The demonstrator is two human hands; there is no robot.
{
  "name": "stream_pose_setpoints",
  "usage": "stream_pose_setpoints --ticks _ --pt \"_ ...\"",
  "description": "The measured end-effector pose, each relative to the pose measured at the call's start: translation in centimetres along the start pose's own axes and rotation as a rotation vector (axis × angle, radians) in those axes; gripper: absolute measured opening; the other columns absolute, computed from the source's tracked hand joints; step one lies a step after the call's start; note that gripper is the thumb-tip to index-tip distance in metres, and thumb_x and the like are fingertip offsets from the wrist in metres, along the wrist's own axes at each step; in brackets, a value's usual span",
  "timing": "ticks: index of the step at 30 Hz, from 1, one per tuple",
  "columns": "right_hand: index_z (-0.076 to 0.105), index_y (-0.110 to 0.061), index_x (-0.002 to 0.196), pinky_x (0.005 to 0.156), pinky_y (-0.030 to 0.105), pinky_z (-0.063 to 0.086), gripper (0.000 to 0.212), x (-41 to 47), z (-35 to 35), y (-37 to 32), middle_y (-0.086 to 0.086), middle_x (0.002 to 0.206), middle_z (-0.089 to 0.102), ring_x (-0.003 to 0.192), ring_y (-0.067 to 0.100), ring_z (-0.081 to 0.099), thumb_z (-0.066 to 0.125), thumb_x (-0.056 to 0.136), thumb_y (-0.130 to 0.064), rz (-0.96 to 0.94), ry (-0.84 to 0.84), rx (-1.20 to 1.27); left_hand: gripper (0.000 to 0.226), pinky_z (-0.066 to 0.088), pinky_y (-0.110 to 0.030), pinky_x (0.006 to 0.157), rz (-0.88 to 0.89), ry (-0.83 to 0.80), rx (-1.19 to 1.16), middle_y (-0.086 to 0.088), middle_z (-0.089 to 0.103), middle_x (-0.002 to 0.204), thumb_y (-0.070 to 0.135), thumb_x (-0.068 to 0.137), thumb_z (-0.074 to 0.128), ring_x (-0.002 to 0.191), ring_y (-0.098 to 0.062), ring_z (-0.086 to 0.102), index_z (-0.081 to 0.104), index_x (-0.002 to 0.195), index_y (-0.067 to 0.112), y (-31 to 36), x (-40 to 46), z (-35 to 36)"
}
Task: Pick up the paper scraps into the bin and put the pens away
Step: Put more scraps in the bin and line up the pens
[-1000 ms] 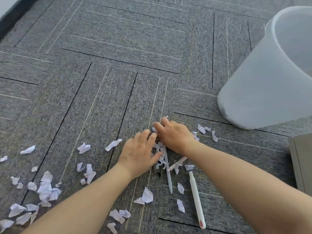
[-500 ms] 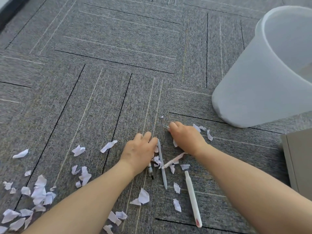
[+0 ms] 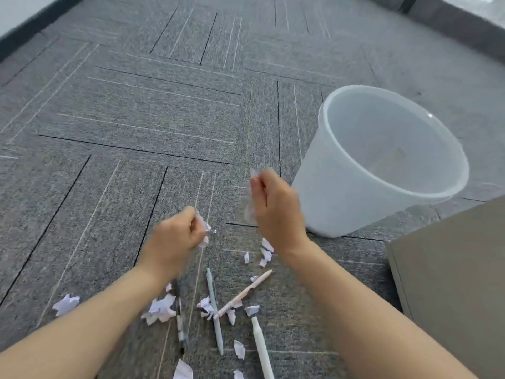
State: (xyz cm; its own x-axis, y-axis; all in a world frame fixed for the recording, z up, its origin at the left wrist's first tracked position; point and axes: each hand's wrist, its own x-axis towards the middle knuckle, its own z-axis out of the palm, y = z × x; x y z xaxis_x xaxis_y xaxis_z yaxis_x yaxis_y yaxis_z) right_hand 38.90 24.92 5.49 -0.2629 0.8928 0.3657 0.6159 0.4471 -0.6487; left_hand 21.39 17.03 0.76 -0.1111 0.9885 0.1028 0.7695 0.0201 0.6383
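My left hand [image 3: 175, 236] is lifted off the carpet, fisted around white paper scraps [image 3: 203, 228] that stick out past the thumb. My right hand [image 3: 276, 206] is higher and closer to the translucent white bin [image 3: 341, 203], closed on blurred scraps [image 3: 250, 192]. Below both hands several pens lie on the floor: a grey pen [image 3: 214, 307], a pinkish pen [image 3: 244, 292], a white pen [image 3: 261, 346] and a dark-marked pen [image 3: 180, 321]. More scraps [image 3: 161, 307] lie among the pens, and one scrap [image 3: 65, 303] sits alone at the left.
Grey carpet tiles [image 3: 164, 119] cover the floor. A grey box or cabinet corner [image 3: 451, 283] stands at the right, close behind the bin. A dark skirting runs along the far left wall [image 3: 27, 31].
Both hands closed on scraps on the carpet and rose, the right one moving toward the bin. The view tilted up, bringing the bin's opening into sight.
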Motion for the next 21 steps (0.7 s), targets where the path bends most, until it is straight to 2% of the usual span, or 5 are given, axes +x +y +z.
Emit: stream_pose_setpoints --ticks 6,8,11,16,21 --pt "0.053 -0.007 0.081 0.058 0.030 0.040 0.030 8.1 -11.7 0.8 0.002 0.061 0.057 0.057 0.021 0.051 0.045 0.099 -0.030 0.057 0.459 -0.091 0.022 0.043 -0.028 0.047 0.255 0.160 -0.324 -0.003 0.069 0.073 0.025 0.088 0.043 0.063 -0.013 0.066 0.051 0.076 0.008 15.8 11.8 -4.3" --pt "0.055 -0.009 0.083 0.066 0.038 0.049 0.033 8.9 -14.1 3.4 0.010 0.067 0.066 0.065 0.032 0.061 0.041 0.097 -0.036 0.170 0.454 -0.169 0.016 0.043 -0.027 0.052 0.325 0.137 -0.342 -0.003 0.068 0.069 0.021 0.083 0.046 0.062 -0.010 0.066 0.053 0.077 0.009 19.8 14.8 -3.4" --pt "0.056 -0.003 0.074 0.060 0.033 0.030 0.031 8.5 -16.3 5.7 0.008 0.062 0.056 0.069 0.030 0.052 0.047 0.095 -0.024 0.364 0.373 -0.245 0.010 0.040 -0.017 0.046 0.331 0.033 -0.354 0.002 0.068 0.069 0.009 0.085 0.047 0.053 0.005 0.060 0.052 0.076 0.010 23.4 17.7 -0.7" --pt "0.066 -0.010 0.101 0.081 0.038 0.046 0.026 7.7 -17.3 7.8 0.012 0.096 0.067 0.094 0.032 0.060 0.044 0.094 -0.024 0.619 0.015 -0.247 0.021 0.045 -0.029 0.061 0.256 -0.322 -0.029 -0.006 0.070 0.079 0.024 0.088 0.049 0.069 -0.022 0.063 0.062 0.080 0.010 25.5 19.6 3.2" --pt "0.067 -0.012 0.111 0.075 0.028 0.037 0.031 7.4 -17.8 6.4 0.005 0.107 0.069 0.099 0.024 0.059 0.041 0.097 -0.020 0.524 0.256 -0.268 0.026 0.038 -0.032 0.058 0.307 -0.290 -0.054 -0.003 0.050 0.059 0.020 0.088 0.049 0.057 -0.020 0.043 0.064 0.069 0.010 25.3 19.4 3.5"
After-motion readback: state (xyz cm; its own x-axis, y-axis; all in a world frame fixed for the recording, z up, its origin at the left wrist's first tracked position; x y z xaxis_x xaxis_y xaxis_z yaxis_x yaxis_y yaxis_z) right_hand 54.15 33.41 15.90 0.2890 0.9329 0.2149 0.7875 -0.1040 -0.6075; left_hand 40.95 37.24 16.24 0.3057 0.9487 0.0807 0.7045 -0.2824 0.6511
